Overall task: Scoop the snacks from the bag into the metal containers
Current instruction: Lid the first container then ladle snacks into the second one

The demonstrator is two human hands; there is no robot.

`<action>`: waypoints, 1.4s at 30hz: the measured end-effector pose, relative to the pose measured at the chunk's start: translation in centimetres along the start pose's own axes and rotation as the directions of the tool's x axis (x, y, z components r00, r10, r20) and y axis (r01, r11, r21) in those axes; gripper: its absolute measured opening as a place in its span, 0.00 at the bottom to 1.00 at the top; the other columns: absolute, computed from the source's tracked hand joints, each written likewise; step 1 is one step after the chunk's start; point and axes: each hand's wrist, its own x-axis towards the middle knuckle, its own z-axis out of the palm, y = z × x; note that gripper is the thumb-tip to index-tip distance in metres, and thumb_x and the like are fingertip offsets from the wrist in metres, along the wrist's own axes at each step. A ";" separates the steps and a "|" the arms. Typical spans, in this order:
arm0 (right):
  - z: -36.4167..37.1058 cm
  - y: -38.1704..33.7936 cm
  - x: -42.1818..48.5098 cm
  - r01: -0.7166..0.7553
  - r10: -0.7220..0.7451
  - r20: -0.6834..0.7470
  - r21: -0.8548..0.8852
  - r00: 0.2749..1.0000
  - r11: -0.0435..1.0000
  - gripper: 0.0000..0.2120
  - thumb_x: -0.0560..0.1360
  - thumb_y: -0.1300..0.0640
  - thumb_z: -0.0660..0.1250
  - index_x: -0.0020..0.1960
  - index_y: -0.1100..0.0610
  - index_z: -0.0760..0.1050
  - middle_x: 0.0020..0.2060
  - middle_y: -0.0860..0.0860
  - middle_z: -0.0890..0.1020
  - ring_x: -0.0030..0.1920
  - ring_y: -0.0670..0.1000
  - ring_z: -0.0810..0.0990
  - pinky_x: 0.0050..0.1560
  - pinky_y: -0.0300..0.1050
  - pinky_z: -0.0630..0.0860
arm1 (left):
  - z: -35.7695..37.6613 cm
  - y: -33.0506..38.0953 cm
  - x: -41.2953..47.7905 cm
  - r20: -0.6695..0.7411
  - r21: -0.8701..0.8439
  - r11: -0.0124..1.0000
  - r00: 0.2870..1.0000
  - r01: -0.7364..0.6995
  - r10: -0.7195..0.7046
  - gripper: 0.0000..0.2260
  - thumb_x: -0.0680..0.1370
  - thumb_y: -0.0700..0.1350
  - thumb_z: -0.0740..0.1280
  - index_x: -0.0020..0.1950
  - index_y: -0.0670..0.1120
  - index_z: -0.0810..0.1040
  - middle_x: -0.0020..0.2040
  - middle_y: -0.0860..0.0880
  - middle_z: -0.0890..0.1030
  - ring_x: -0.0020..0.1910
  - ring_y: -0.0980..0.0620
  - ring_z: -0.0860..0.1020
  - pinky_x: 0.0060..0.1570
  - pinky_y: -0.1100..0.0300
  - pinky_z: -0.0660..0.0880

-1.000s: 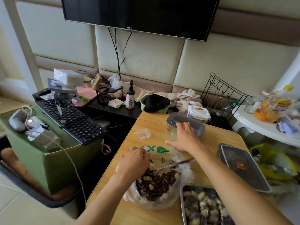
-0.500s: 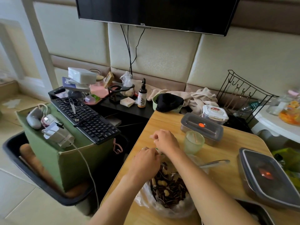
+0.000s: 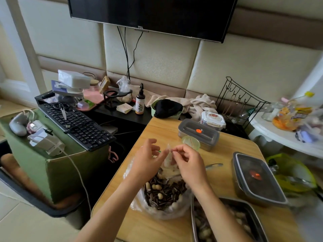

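Both hands are raised over the mouth of the bag (image 3: 162, 213), each gripping its thin upper film: the left hand (image 3: 148, 161) closes thumb and forefinger on the plastic while its other fingers spread loosely above, and the right hand (image 3: 190, 163) pinches the same film from the other side with its fingers curled, so that a small peak of clear plastic stands between the two sets of fingertips. Largest in view is the dark television (image 3: 148, 13) on the padded wall, with cables hanging below it. Under it the wooden table (image 3: 225, 145) carries everything for the task. At the near right edge lies the open metal container (image 3: 248, 206), partly crossed by the right forearm and holding pale nuts, blurred. Beside it, farther right, sits the large lidded container (image 3: 257, 179) with an orange spot on its grey lid. A black keyboard (image 3: 78, 124) rests on a green box to the left of the table. The bag sits on the table between the forearms, slumped open, and the snacks (image 3: 162, 193) inside are dark striped seeds mixed with pale peanuts. At the far side stands the small lidded container (image 3: 198, 132), with a translucent green cup (image 3: 191, 143) touching its front. A metal spoon (image 3: 214, 165) shows its handle just right of the right hand; its bowl is hidden.
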 end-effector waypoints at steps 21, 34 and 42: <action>-6.1 2.2 -1.5 -0.134 0.125 0.099 0.088 0.987 0.987 0.02 0.80 0.58 0.71 0.48 0.55 0.83 0.37 0.53 0.84 0.36 0.47 0.82 0.42 0.42 0.80 | 2.2 1.5 -1.5 0.269 -0.113 0.987 0.959 0.118 -0.084 0.10 0.78 0.48 0.74 0.48 0.42 0.82 0.38 0.45 0.86 0.34 0.52 0.82 0.40 0.55 0.80; -6.5 3.3 -1.5 -0.166 0.162 -0.041 -0.123 0.986 0.978 0.05 0.77 0.54 0.74 0.51 0.49 0.80 0.44 0.44 0.81 0.46 0.45 0.80 0.44 0.30 0.75 | 1.0 1.6 -1.7 0.377 -0.332 0.879 0.902 0.342 -0.209 0.07 0.77 0.40 0.75 0.48 0.36 0.87 0.43 0.36 0.86 0.41 0.43 0.86 0.51 0.49 0.85; -4.5 1.1 -2.3 0.015 -0.016 -0.006 -0.051 1.000 0.999 0.04 0.79 0.57 0.71 0.46 0.51 0.82 0.40 0.46 0.84 0.44 0.44 0.82 0.46 0.39 0.80 | 1.3 1.6 -1.9 0.253 -0.362 0.891 0.949 0.276 -0.191 0.07 0.73 0.42 0.79 0.43 0.38 0.87 0.39 0.37 0.86 0.34 0.48 0.82 0.38 0.61 0.81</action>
